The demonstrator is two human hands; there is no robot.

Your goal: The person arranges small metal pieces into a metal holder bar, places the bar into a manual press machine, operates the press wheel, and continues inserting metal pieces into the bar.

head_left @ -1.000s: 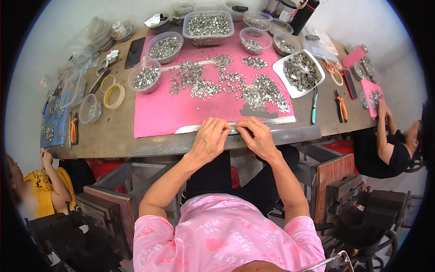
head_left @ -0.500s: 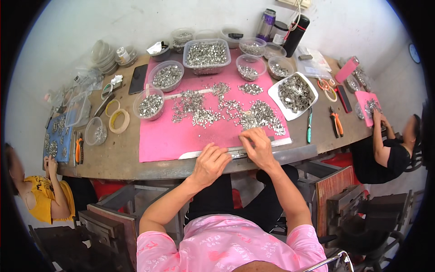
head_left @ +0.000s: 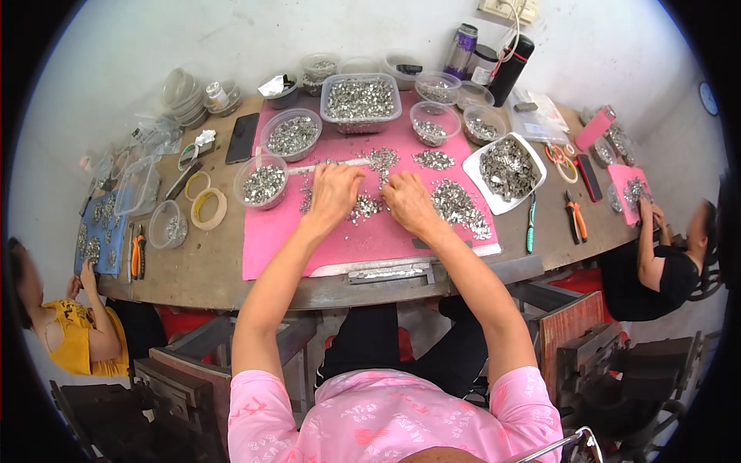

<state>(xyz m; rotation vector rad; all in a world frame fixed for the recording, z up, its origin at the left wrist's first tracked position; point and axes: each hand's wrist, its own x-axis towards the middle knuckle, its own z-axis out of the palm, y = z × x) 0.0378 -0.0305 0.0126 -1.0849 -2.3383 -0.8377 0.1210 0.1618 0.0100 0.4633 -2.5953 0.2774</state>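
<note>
Both my hands are over a pink mat [head_left: 266,239] strewn with small shiny metal pieces. My left hand [head_left: 336,189] is at the scattered metal pieces [head_left: 366,207] in the middle, its fingers bent and drawn together. Close to its right, my right hand [head_left: 409,201] also has curled fingers, beside a larger pile of metal pieces [head_left: 457,208]. What the fingertips hold, if anything, is hidden. At the table's front edge, a narrow metal fixture [head_left: 391,274] lies below both hands, untouched.
Tubs of metal pieces stand behind and left of the mat, including a rectangular tub [head_left: 360,100]. A white tray [head_left: 505,174], teal-handled tool [head_left: 531,224] and orange-handled pliers [head_left: 575,217] are to the right. Tape rolls [head_left: 207,210] lie left. A co-worker sits at each side.
Both hands have moved from the fixture at the front edge forward onto the loose metal pieces in the middle of the mat. The fixture is now uncovered.
</note>
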